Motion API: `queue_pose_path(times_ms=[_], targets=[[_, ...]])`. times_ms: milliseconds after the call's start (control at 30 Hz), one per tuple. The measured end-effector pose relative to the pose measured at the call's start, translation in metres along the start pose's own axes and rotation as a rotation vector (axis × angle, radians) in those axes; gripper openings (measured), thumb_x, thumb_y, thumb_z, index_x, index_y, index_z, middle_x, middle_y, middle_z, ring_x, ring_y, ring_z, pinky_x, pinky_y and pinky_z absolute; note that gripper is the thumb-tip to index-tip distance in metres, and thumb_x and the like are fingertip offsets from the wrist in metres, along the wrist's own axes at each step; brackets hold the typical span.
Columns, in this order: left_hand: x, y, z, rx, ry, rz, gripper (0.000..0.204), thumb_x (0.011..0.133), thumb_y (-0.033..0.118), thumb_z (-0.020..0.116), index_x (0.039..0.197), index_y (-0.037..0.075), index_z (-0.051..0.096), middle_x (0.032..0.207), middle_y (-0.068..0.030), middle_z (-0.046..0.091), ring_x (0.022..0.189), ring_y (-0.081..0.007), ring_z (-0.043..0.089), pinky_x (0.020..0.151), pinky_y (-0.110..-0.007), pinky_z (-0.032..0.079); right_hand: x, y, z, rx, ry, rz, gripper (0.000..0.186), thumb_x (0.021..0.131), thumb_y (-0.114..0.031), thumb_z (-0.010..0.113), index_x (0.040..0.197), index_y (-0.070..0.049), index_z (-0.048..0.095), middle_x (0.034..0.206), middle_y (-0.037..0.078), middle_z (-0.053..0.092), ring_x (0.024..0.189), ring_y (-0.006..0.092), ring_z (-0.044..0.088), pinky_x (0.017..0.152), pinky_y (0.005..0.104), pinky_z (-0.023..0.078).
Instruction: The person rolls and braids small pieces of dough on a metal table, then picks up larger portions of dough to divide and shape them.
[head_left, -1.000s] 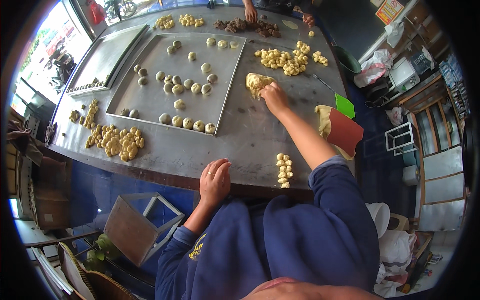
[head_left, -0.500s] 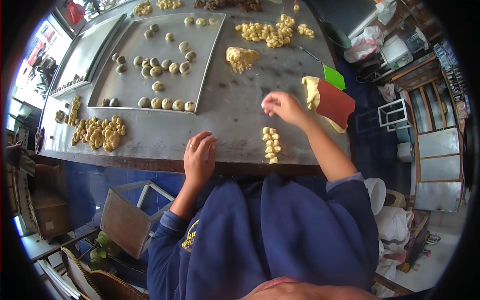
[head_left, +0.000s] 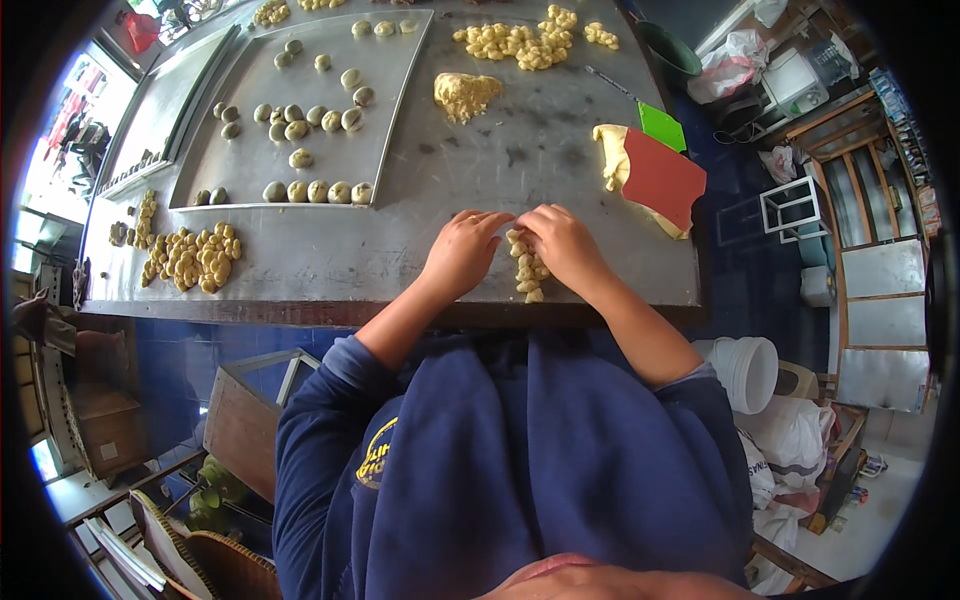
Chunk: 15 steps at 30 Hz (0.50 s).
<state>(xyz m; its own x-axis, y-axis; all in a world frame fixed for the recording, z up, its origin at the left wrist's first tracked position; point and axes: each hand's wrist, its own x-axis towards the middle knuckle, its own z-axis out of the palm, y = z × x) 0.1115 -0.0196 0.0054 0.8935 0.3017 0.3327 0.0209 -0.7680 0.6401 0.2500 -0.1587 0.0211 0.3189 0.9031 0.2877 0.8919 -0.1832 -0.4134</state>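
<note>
My left hand [head_left: 465,250] and my right hand [head_left: 555,245] meet at the top of a short strip of pale dough balls [head_left: 530,275] near the front edge. Both have bent fingers drawn together; whatever is between the fingertips is too hidden to name. Farther back lies a rough dough lump [head_left: 467,95]. To the right, a red board [head_left: 660,175] rests on pale dough [head_left: 610,155], with a green scraper [head_left: 660,127] behind it. A metal tray [head_left: 250,160] of round greyish pieces stands left of centre.
A second tray [head_left: 155,105] lies at the far left of the metal table [head_left: 420,270]. Dough piles [head_left: 190,255] sit front left and back right. Beside the table are a white bucket [head_left: 755,375], a white frame stand [head_left: 790,210], a wooden stand [head_left: 240,430] and a green basin [head_left: 670,50].
My right hand has left the dough lump and come nearer me. My left hand has risen rightward to meet it over the small balls. The view has shifted, leaving the other person's hands out.
</note>
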Motion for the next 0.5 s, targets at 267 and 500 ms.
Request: queue_pose_path(times_ms=[267,500], targets=[[0.009,-0.007,0.021,0.009,-0.082,0.047,0.027,0.082,0.006,0.063,0.108,0.011,0.066,0.09,-0.0121,0.068,0.095,-0.0322,0.063,0.079,-0.041,0.051,-0.024,-0.004,0.009,0.065,-0.02,0.027,0.01,0.088,-0.009,0.057,0.095,-0.003,0.061,0.09,0.016,0.062,0.087,0.0375,0.059,0.074,0.046,0.049],[0.003,0.0,0.011,-0.101,-0.117,-0.154,0.015,0.082,0.01,0.066,0.097,0.007,0.067,0.092,-0.0109,0.065,0.094,-0.0316,0.062,0.083,-0.04,0.05,-0.037,-0.012,0.006,0.152,-0.006,0.168,0.01,0.083,-0.003,0.066,0.093,-0.003,0.065,0.091,0.012,0.064,0.083,0.0317,0.061,0.074,0.0412,0.05]])
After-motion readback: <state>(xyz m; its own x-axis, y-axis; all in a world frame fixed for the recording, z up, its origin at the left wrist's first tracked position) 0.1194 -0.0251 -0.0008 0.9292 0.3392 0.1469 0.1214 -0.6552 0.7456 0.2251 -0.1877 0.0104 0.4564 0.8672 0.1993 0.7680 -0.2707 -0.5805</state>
